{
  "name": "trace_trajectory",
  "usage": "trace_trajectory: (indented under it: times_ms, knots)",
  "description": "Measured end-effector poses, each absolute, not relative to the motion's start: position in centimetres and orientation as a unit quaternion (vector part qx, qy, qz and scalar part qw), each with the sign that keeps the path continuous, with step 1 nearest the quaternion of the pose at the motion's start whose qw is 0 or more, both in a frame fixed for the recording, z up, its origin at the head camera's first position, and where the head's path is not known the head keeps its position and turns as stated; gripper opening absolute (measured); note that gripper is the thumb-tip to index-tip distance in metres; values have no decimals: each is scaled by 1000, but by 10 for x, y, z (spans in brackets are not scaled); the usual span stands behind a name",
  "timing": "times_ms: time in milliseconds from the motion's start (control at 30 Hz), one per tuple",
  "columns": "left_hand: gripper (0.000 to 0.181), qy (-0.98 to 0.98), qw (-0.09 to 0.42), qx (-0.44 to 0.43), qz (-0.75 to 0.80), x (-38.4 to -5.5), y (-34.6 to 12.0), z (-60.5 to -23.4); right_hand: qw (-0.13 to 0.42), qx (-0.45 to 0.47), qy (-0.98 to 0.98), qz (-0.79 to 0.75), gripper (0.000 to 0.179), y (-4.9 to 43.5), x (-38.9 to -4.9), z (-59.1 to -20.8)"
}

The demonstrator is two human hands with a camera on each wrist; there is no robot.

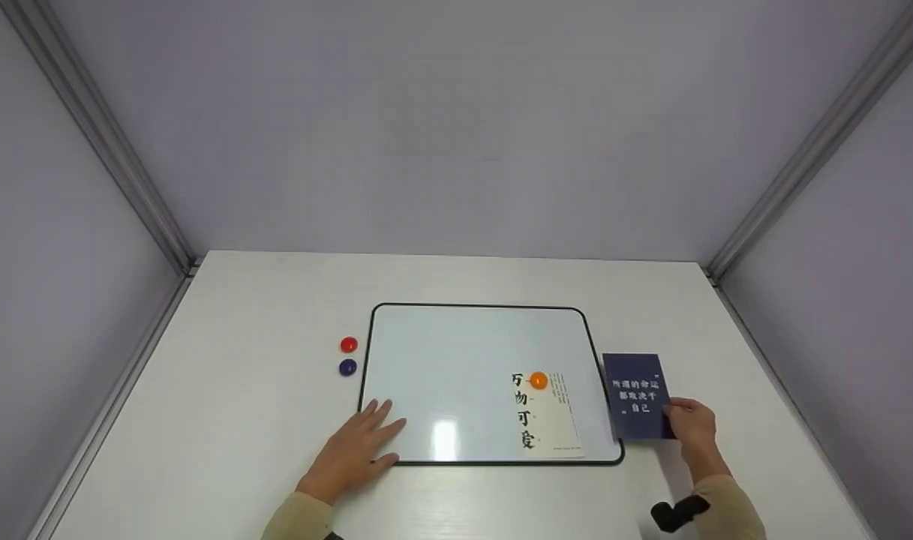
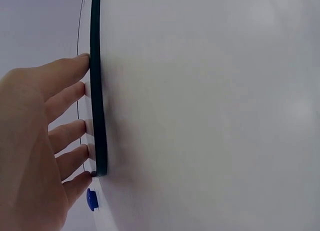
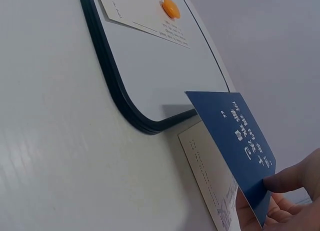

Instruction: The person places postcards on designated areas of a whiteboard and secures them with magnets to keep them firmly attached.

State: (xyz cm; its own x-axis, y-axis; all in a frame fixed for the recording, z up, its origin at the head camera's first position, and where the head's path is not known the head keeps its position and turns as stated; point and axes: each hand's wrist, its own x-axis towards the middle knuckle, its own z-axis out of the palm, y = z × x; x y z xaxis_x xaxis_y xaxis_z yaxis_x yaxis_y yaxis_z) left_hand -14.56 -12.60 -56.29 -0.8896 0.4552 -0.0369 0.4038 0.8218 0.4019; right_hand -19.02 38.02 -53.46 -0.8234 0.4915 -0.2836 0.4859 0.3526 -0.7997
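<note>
Navy blue is the card (image 1: 636,396) that the right hand (image 1: 692,424) pinches by its edge, the thumb laid on the printed face; it is tilted up off the table (image 1: 276,300), at three o'clock from the middle of the whiteboard (image 1: 456,352). Beneath that hand (seen best from the right wrist) a second, pale card (image 3: 202,161) shows, just beside the board's rounded corner. The left hand (image 1: 355,454) holds nothing, its fingers spread wide, and rests at the board's eight o'clock, fingertips reaching over the black rim (image 1: 494,464). Further out from the hands, at four o'clock on the board, lies a cream card (image 1: 554,427) with large black characters down its nine o'clock side. An orange magnet (image 1: 539,380) sits on that card towards its twelve o'clock edge. Off the board at nine o'clock, on the tabletop, lie a blue magnet (image 1: 347,367) and, just beside it towards twelve, a red magnet (image 1: 349,345). Beyond the table's far edge, at twelve o'clock, stands a plain grey wall (image 1: 456,135).
</note>
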Motion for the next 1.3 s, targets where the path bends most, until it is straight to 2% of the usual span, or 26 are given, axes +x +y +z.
trace_trajectory:
  times_ms: [467, 967, 1300]
  knots:
    - [52, 953, 73, 222, 194, -147, -127, -566, -14, -257, -838, 481, 37, 361, -192, -528]
    - [51, 953, 53, 219, 201, -145, -126, -566, -38, -225, -850, 475, 37, 341, -194, -522]
    - [52, 953, 66, 212, 208, -146, -125, -567, -54, -204, -852, 479, 36, 331, -193, -517]
